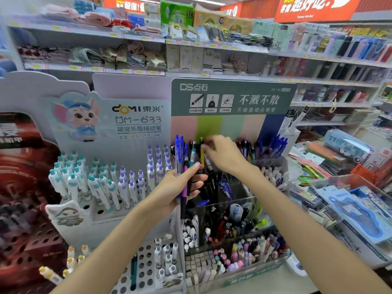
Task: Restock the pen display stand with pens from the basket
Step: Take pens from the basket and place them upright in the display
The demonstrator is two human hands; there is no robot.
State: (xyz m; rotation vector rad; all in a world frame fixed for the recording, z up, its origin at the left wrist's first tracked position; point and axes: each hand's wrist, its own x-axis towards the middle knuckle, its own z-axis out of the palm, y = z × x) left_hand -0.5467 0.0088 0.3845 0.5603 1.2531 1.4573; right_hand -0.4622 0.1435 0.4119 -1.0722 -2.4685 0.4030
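- My left hand (180, 185) sits in front of the green-topped pen display stand (233, 96), its grip closed around a bundle of pens (184, 166) held upright: blue ones, a teal one, a purple one and a dark one.
- My right hand (222, 153) reaches over the stand's back row, fingers curled and pinching the top of a yellow pen (202, 153) that stands just beside the bundle; the hand is motion-blurred, so I cannot tell how firmly it grips.
- More pens (273, 145), mostly blue and dark, stand in the stand's back-right compartment.
- Lower clear compartments hold mixed pens and pastel erasers (239, 255).
- To the left stands a white display with a cartoon mouse (81, 117), full of white click pens (101, 183) with teal and purple tops.
- Store shelves (148, 39) behind carry socks and packaged goods.
- A red basket (364, 172) shows at the right edge, blurred, well apart from both hands.
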